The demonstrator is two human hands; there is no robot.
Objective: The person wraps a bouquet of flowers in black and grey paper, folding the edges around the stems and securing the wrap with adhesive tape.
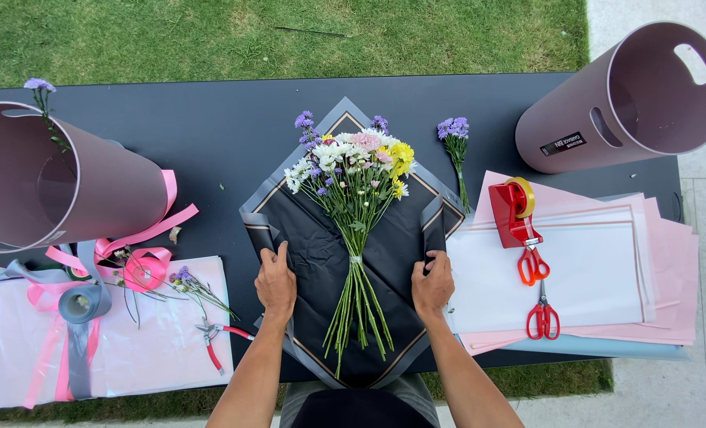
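bouquet: mixed white, yellow, pink and purple flower bunch [354,170] lies on the black square wrapping paper [321,261], centre.
left hand [276,279]: pinches the paper's folded left edge.
right hand [432,283]: pinches the right fold.
step: likely folding the sides in.
next: needs both flaps drawn over the green stems [357,305].

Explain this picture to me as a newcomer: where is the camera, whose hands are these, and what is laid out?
There is no machine: a head-worn camera looks down at one person's bare hands. The left hand and right hand each have a grip on a folded edge of the black wrapping paper, which lies on a dark table. A tied bouquet rests on that paper. To the right lie pink sheets, a red tape dispenser and two red scissors. To the left are pink ribbon and pruners.
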